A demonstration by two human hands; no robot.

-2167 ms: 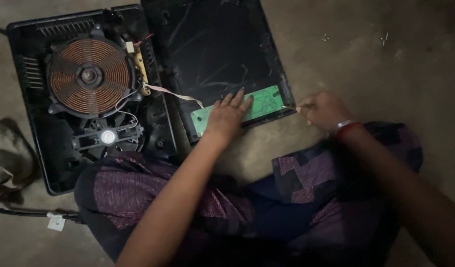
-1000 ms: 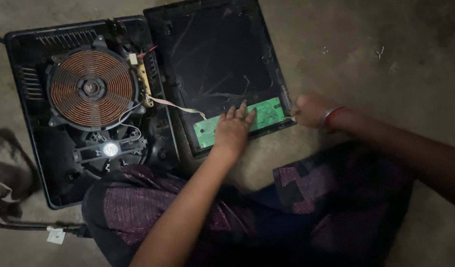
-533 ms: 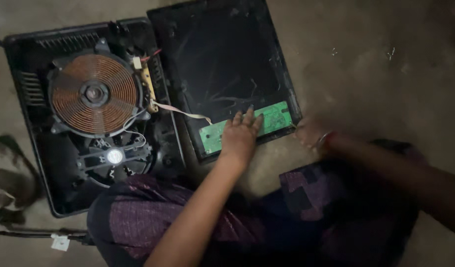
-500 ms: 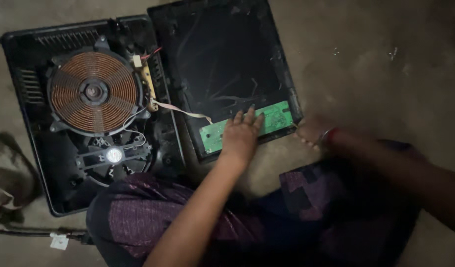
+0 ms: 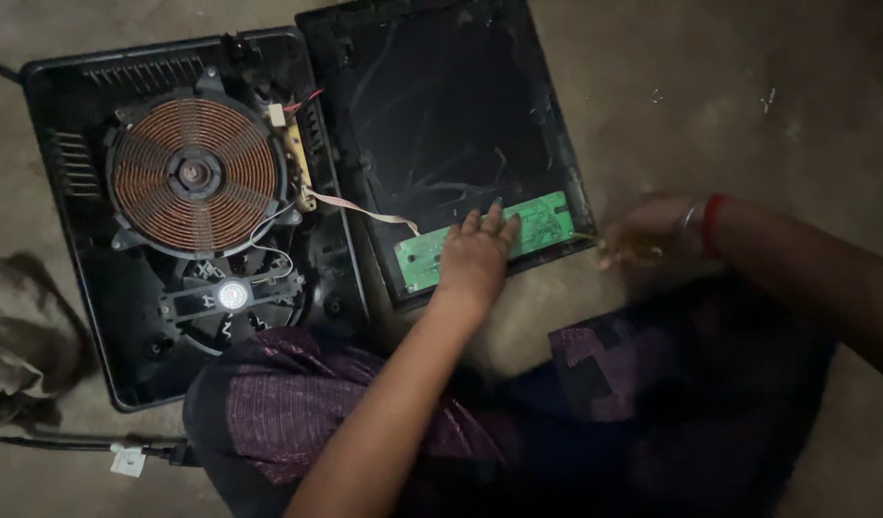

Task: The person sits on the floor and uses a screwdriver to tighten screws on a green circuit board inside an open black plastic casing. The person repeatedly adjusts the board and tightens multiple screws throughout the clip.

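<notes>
My left hand (image 5: 475, 257) lies flat, fingers spread, on a green circuit board (image 5: 549, 219) fixed to the near edge of an upturned black glass cooktop cover (image 5: 441, 115). My right hand (image 5: 657, 228), with a red bangle at the wrist, is blurred just right of the cover's near corner. It grips a thin tool with an amber handle (image 5: 633, 252), which looks like a screwdriver, its tip pointing at the board's right end. A flat ribbon cable (image 5: 364, 208) runs from the board to the open cooker base (image 5: 96, 317).
The base holds a copper coil (image 5: 194, 173) and a fan (image 5: 230, 295). A crumpled cloth (image 5: 19, 336) lies at the left, and a power cord (image 5: 67, 443) with a white tag runs along the floor. My legs in purple fabric (image 5: 297, 412) fill the near side.
My right hand has shifted slightly right, away from the cover's corner. My left hand stays on the green board. The view has drifted a little.
</notes>
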